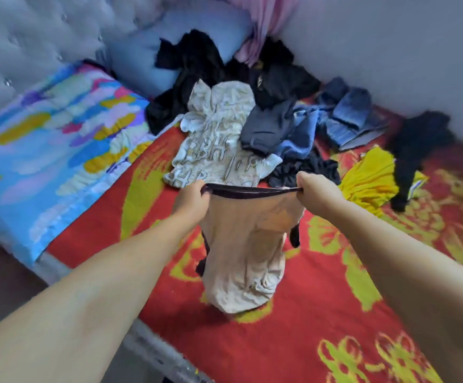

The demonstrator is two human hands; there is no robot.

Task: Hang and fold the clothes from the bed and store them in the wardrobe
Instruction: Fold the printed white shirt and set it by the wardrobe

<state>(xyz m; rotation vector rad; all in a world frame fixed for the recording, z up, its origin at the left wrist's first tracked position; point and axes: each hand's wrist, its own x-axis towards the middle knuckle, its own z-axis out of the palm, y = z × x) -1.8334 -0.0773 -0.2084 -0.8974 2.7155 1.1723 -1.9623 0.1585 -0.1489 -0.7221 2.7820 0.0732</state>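
A beige garment (245, 250) with a dark trimmed top edge hangs over the bed, its lower end crumpled on the red and yellow blanket (321, 286). My left hand (190, 200) grips the left end of that dark edge and my right hand (317, 189) grips the right end, stretching it between them. Behind lies a pile of clothes: a cream printed top (216, 134), black garments (194, 67), a grey piece (266, 125), blue denim (346, 117), a yellow garment (371, 178) and another black piece (418, 150).
A colourful pillow (53, 139) lies at the left by the grey tufted headboard (31, 37). A pale blue pillow (147, 45) and a pink curtain (263, 26) stand at the back. The grey wall (390, 51) borders the bed on the right.
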